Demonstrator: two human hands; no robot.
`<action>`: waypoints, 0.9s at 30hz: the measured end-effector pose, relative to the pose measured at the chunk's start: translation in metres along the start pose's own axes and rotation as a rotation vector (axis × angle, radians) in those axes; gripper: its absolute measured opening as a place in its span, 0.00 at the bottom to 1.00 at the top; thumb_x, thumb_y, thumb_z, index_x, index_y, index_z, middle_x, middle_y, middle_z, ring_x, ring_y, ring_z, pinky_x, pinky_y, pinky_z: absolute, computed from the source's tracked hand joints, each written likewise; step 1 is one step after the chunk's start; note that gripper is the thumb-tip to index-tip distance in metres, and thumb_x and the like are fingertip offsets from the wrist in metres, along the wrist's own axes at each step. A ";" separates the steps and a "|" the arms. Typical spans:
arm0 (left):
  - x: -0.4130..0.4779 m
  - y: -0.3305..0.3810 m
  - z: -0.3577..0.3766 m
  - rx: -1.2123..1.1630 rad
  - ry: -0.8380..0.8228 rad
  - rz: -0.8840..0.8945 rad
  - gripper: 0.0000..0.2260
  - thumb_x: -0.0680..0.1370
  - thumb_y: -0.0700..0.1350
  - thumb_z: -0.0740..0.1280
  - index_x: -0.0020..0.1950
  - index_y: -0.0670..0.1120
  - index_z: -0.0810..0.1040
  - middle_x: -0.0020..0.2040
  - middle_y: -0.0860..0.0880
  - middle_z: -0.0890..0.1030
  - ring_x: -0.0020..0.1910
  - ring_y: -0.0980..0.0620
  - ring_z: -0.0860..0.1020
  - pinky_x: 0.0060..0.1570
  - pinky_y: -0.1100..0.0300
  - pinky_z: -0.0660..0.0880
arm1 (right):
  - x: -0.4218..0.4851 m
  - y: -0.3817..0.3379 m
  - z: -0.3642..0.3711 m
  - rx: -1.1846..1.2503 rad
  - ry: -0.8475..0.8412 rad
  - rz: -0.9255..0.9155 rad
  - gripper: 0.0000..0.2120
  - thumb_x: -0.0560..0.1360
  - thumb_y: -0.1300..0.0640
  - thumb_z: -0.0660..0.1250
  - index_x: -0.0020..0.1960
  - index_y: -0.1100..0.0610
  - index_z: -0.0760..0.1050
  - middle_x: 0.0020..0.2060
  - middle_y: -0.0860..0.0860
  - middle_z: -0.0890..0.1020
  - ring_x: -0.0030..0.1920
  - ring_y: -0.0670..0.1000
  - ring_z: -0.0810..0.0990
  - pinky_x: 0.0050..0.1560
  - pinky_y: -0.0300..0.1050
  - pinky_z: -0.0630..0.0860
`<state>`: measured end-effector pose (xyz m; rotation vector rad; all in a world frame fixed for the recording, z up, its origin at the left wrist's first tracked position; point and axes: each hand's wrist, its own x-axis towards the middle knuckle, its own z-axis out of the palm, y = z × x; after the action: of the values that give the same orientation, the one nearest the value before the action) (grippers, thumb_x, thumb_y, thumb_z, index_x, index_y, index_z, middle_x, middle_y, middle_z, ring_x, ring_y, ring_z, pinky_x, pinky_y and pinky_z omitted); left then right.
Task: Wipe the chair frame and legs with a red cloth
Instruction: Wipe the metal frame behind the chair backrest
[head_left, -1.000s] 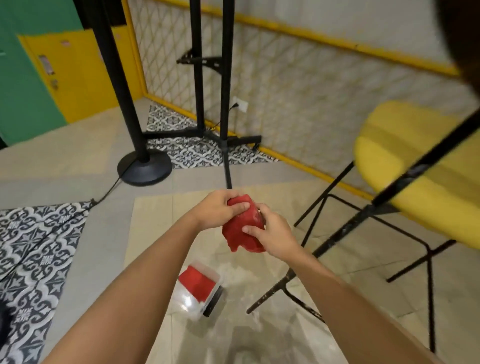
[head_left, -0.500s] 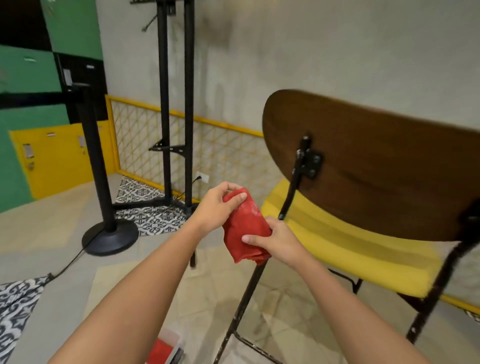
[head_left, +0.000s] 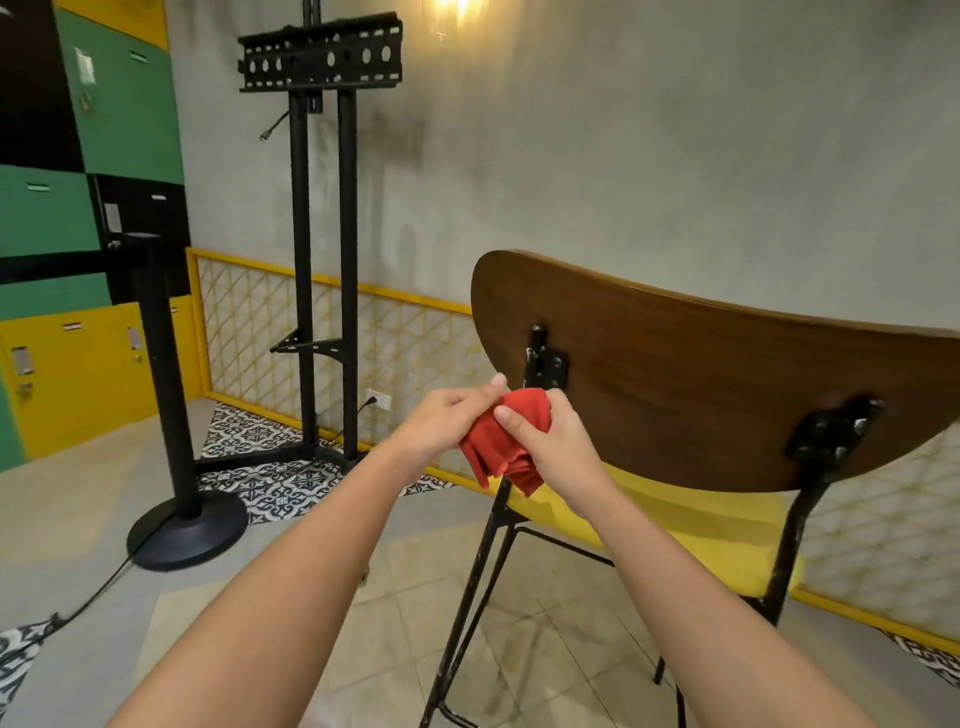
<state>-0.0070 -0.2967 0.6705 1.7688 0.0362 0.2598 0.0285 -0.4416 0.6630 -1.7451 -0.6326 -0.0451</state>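
Red cloth (head_left: 503, 441) bunched between both hands' fingers (head_left: 511, 417), apparently touching chair frame (head_left: 540, 364).

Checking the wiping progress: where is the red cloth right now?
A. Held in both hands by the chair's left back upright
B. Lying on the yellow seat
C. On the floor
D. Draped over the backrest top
A: both the left hand and right hand grip the red cloth at the black upright, just under the backrest bracket.

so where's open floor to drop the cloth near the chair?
Bare tile lies between the round stand base and the chair's left rear leg. Under the yellow seat struts crowd; a cable crosses far left. Both hands hold the red cloth.
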 end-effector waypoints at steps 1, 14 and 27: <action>-0.001 0.002 0.001 -0.053 -0.035 0.001 0.22 0.76 0.59 0.64 0.49 0.40 0.82 0.43 0.40 0.81 0.43 0.48 0.80 0.51 0.55 0.76 | 0.000 -0.004 -0.002 0.004 0.023 -0.003 0.18 0.72 0.50 0.71 0.56 0.55 0.68 0.48 0.50 0.79 0.49 0.48 0.79 0.47 0.39 0.77; 0.019 0.013 0.027 -0.554 0.116 0.117 0.13 0.76 0.42 0.68 0.61 0.45 0.75 0.45 0.49 0.81 0.43 0.57 0.80 0.43 0.65 0.77 | 0.010 -0.021 -0.027 0.230 0.004 0.094 0.17 0.69 0.61 0.74 0.55 0.55 0.72 0.48 0.54 0.80 0.45 0.51 0.81 0.37 0.40 0.77; 0.025 0.012 0.022 -0.369 0.265 0.067 0.14 0.78 0.56 0.63 0.59 0.50 0.74 0.48 0.53 0.80 0.45 0.60 0.75 0.48 0.63 0.71 | 0.053 -0.033 -0.041 -1.113 0.475 -1.011 0.26 0.67 0.63 0.75 0.64 0.55 0.75 0.59 0.60 0.77 0.58 0.57 0.67 0.51 0.51 0.71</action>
<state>0.0198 -0.3167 0.6816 1.3618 0.1122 0.5154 0.0720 -0.4543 0.7229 -2.0819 -1.1768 -1.7302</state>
